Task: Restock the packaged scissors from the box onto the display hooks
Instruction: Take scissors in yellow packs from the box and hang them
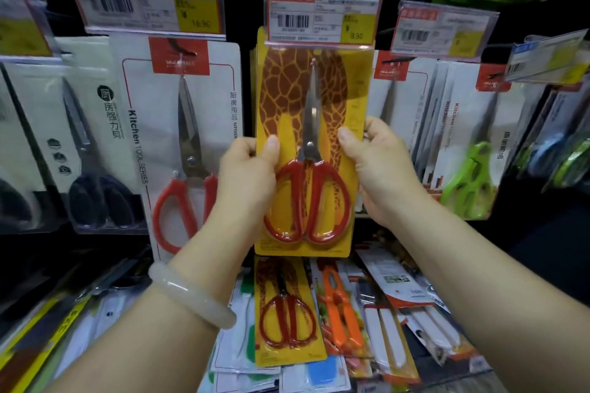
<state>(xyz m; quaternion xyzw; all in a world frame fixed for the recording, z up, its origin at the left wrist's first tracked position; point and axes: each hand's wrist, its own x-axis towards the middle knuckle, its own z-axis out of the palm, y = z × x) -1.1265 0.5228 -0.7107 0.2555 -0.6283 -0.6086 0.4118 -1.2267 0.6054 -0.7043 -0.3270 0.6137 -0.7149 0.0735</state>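
Two hands on one pack here: the yellow giraffe-print scissors pack (306, 150) is upright against the display rack (526, 19), top edge tucked right under the 8.90 price tag (322, 14). Left hand (247, 175) pinches the pack's left edge, thumb on the front, fingers curled behind. Right hand (380, 169) grips the right edge the same way. Jade-looking bangle (191, 300) on the left wrist. Another giraffe pack (287, 313) lies in the pile below, near the orange scissors (338, 313)
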